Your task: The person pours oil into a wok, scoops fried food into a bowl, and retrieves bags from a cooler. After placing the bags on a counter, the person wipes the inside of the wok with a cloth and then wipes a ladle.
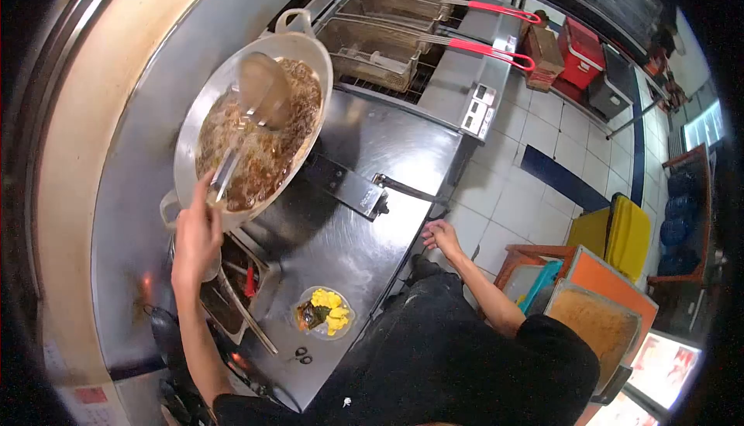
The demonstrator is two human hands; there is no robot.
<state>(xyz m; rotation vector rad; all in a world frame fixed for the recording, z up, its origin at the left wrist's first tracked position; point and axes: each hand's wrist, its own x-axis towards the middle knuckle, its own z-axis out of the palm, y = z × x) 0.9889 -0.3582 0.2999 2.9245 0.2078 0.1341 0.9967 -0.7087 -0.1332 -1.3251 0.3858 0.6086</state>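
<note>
My left hand [198,244] is closed around the metal handle of a skimmer [263,89]. Its round bowl, blurred by motion, hangs over a big two-handled wok [186,135] of bubbling brown oil [271,162]. Small pieces seem to float in the foam; I cannot make out what they are. Beyond the counter's front edge, my right hand [442,238] hovers with loosely bent fingers and nothing in it. Near the counter's front lies a clear plate [341,333] with bright yellow food [329,306] and something dark and green. Black-handled scissors [303,355] rest close to that plate.
Fryer baskets [372,54] with red handles [480,50] stand beyond the steel counter [387,131]. A metal pan [271,275] holding a red-handled utensil is beside the wok. On the right are a wooden table [612,279], a yellow bin [624,232] and a red cooler [580,52].
</note>
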